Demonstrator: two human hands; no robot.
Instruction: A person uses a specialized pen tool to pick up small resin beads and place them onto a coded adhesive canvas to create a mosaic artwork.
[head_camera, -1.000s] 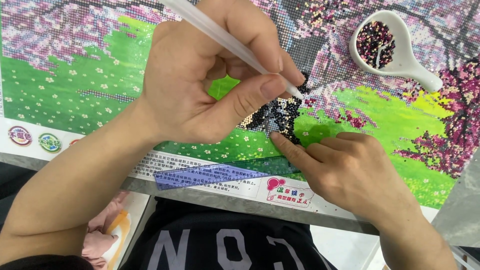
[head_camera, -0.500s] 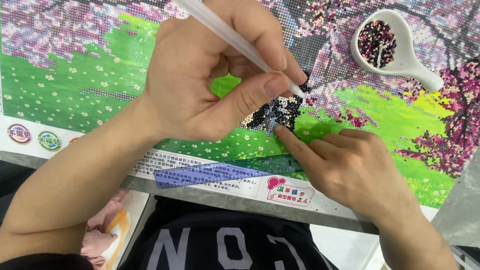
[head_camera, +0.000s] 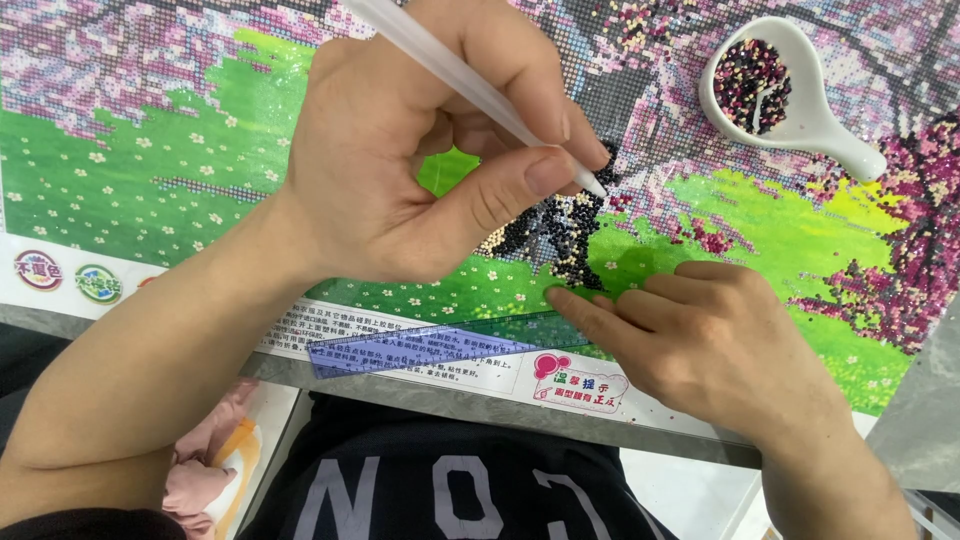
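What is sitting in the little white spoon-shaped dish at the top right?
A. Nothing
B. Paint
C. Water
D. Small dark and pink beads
D: the white dish resting on the picture holds a heap of small dark and pink beads.

Grey table (head_camera: 930, 440), only bare at the near edge and near right corner. A bead canvas (head_camera: 150, 170) lies flat on it and covers nearly all of the top, its white printed margin along the near edge. On the canvas: a white spoon-shaped tray (head_camera: 835, 130) of dark beads toward the far right, and a blue see-through ruler (head_camera: 400, 350) on the near margin.
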